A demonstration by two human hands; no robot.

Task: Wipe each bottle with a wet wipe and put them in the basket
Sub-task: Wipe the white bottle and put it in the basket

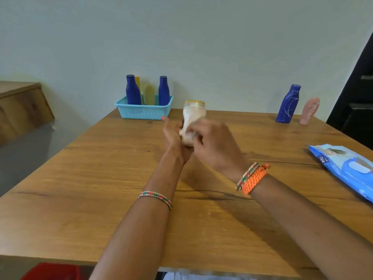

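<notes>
Wooden table [101, 178] against a pale wall: far left, the turquoise basket [143, 112] holds blue and yellow bottles; mid-table, the left hand [174, 136] grips a cream bottle [193, 116] above the surface while the blurred right hand [214, 143] presses a wipe against it; right, a blue bottle [288, 104], pink bottle [309, 111], wipes pack [345, 168]

Arms: bare, sleeveless | left wrist: beaded red-green bangle [155, 199] | right wrist: beaded band [247, 176], orange braided cord [254, 182] | thumbnail: red-painted

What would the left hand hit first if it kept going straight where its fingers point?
Probably the basket. The left hand, holding the bottle, points up and away toward the basket's right end, with bare table between; depth is unclear.
</notes>
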